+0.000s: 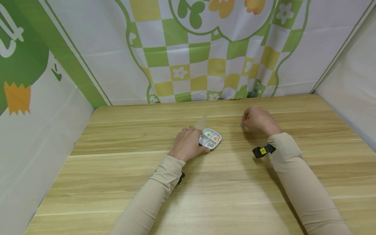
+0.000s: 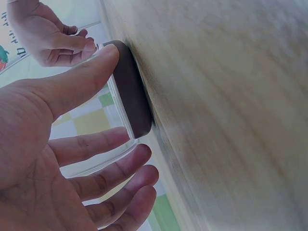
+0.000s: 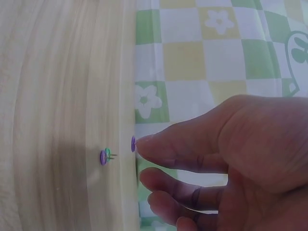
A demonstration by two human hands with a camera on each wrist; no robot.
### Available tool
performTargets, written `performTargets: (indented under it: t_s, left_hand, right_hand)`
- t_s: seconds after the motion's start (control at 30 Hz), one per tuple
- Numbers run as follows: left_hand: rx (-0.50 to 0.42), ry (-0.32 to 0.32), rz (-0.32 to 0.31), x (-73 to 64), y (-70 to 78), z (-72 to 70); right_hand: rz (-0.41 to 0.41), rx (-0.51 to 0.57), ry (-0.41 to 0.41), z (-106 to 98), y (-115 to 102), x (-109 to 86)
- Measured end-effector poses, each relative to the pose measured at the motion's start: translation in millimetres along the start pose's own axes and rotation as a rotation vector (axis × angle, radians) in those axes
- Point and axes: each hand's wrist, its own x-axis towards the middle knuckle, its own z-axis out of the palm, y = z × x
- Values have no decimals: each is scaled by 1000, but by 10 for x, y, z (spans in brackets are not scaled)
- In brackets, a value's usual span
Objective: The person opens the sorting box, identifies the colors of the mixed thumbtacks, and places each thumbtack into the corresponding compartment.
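White case (image 1: 204,140) steadied at left, purple tack (image 3: 134,144) pinched at right

The case rests on the surface (image 1: 211,192) near the middle, with orange pieces (image 1: 216,139) in its right compartment and greenish pieces (image 1: 210,145) in the far and near ones. The left grip (image 1: 188,142) pinches it from the left, thumb at the near edge, probably to keep it from sliding. A clear lid (image 1: 201,122) juts out beyond its far-left edge. Well apart to the right, the right grip (image 1: 258,120) pinches the purple tack from above, seemingly by the pin, so the head hangs lowest.

The right wrist view adds a second purple tack (image 3: 103,157) and a green tack (image 3: 108,153) on the surface, pins up, unseen in the head view; whether they touch is unclear. The left wrist view alone shows the case's dark outer wall; only the head view shows its compartments. Beyond the far edge hangs a checked cloth (image 1: 199,52).
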Motion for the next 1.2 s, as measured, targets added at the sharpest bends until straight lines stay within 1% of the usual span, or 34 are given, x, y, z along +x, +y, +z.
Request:
performTargets:
  t_s: [0.1, 0.23, 0.5, 0.73, 0.9, 1.2]
  left_hand:
    - [-1, 1, 1, -2, -2, 0]
    - [2, 0, 3, -3, -5, -3]
    - [4, -2, 3, 0, -10, -10]
    - [-5, -3, 2, 2, -14, -8]
    - [-8, -2, 3, -1, -16, -8]
    - [-8, -2, 2, 7, -18, -1]
  right_hand:
    - [6, 8, -4, 4, -32, 0]
    - [-5, 6, 3, 14, -72, -3]
    - [-62, 0, 22, 31, -133, -8]
    - [-78, 16, 12, 39, -209, -19]
    - [-105, 20, 16, 58, -252, -18]
    - [-126, 1, 29, 86, -315, -27]
